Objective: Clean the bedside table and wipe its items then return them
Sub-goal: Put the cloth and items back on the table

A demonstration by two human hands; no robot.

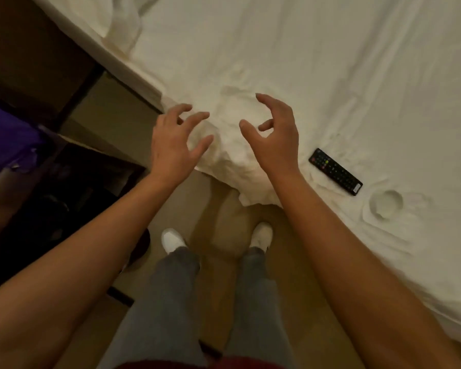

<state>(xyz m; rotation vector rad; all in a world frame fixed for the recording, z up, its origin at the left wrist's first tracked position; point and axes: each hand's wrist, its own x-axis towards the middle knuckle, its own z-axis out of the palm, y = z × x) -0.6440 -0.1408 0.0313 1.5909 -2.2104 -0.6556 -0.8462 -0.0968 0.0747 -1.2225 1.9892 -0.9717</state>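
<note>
Head view, left hand point(171, 145) and right hand point(273, 134) grip nothing, bedside table unseen.

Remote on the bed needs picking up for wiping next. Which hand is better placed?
Right. The right hand hovers empty, fingers loosely curled, nearer the remote on the white sheet. The left hand, also empty, would have to cross over.

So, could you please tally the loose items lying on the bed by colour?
Black: 1, the remote control
White: 1, a round object sunk into the sheet beside it; what it is I cannot tell
Total: 2
</note>
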